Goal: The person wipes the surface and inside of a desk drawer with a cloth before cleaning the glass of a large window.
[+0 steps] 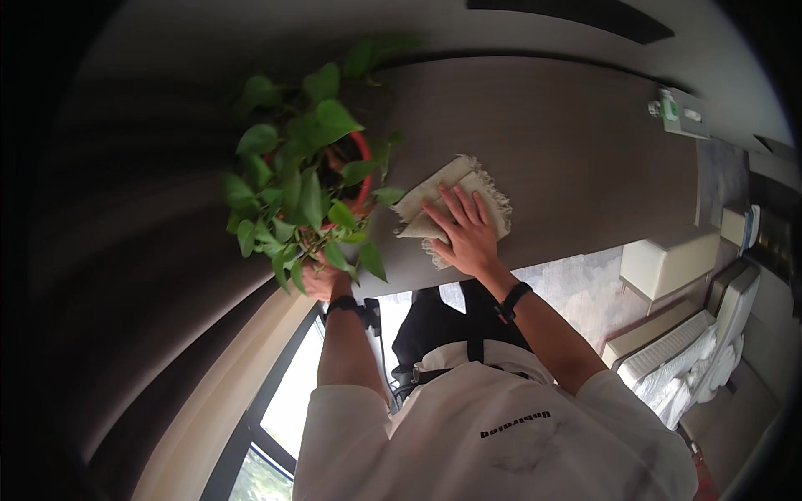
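My right hand [467, 238] lies flat, fingers spread, on a folded beige cloth [410, 216] with frayed edges. The cloth rests on a dark wood-grain desk top [564, 156]. At the desk's left end is a leafy green potted plant [307, 194] in a pot with a red rim [363, 153]. My left hand [322, 278] is at the near side of the plant, by the desk's corner. Leaves cover its fingers, so its hold on the pot cannot be seen.
A tissue box [694, 116] and a small green-and-white bottle [669, 106] stand at the desk's far right. Dark curtains [144, 206] and a window [282, 401] are on the left. To the right are a cream ottoman [664, 263] and a bed with white bedding [683, 369].
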Demonstrator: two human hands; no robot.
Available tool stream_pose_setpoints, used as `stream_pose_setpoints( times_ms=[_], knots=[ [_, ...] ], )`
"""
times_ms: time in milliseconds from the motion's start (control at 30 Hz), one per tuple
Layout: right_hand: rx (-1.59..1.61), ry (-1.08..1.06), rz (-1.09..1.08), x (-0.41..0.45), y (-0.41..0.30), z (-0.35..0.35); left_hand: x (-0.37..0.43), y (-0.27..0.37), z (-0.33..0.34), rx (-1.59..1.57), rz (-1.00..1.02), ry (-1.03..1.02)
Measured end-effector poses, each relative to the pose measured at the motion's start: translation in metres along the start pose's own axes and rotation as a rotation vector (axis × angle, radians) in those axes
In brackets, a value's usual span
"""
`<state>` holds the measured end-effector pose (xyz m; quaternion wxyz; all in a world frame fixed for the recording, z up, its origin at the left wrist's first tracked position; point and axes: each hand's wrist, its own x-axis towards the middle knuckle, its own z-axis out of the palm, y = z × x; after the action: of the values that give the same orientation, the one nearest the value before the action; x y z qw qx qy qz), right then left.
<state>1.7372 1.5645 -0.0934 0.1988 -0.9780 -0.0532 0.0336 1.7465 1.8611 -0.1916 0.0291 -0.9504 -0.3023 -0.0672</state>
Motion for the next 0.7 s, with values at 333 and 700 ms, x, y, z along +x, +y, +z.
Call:
stream_pose_setpoints(
  times_ms=[333, 700],
  knots=[
    [-0.255, 0.365, 0.65, -0.104, 0.171, -0.05, 0.003, 0.031, -0.024, -0.016, -0.032, -0.096],
    [-0.356, 0.419, 1.055, -0.116, 0.241, -0.045, -0.02, 0.071, -0.047, -0.12, 0.064, -0.041]
  ],
)
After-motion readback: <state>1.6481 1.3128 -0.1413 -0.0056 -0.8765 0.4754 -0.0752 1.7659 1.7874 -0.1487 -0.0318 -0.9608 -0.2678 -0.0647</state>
